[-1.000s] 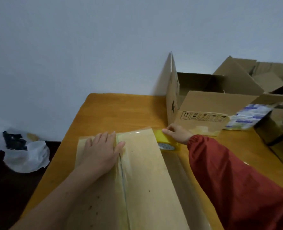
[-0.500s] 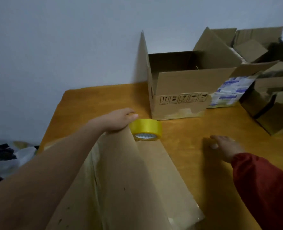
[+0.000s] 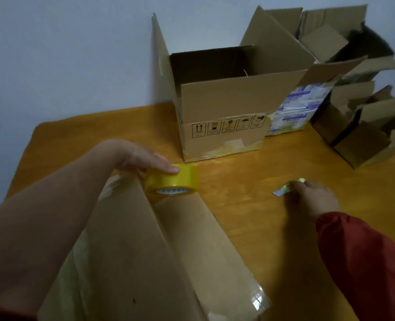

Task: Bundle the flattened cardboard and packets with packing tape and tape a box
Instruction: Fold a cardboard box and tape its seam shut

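Observation:
A flattened cardboard bundle (image 3: 145, 251) stands tilted up on the wooden table (image 3: 245, 205), with glossy tape on its near corner. At its far end sits a yellow packing tape roll (image 3: 175, 181). My left hand (image 3: 143, 158) reaches over the bundle and holds the roll, fingers laid across its top. My right hand (image 3: 314, 200), in a red sleeve, is down on the table to the right and pinches a small shiny blade-like piece (image 3: 281, 191). An open cardboard box (image 3: 226, 107) stands behind the roll, flaps up. White and blue packets (image 3: 298, 105) lean at its right side.
Several more opened and torn cardboard boxes (image 3: 365, 140) crowd the table's far right. A pale wall runs behind the table. The table's left edge lies just beyond my left forearm.
My right hand let go of the tape roll and moved right onto the small shiny piece. My left hand lifted off the flat cardboard, the bundle tilted up, and that hand went onto the roll.

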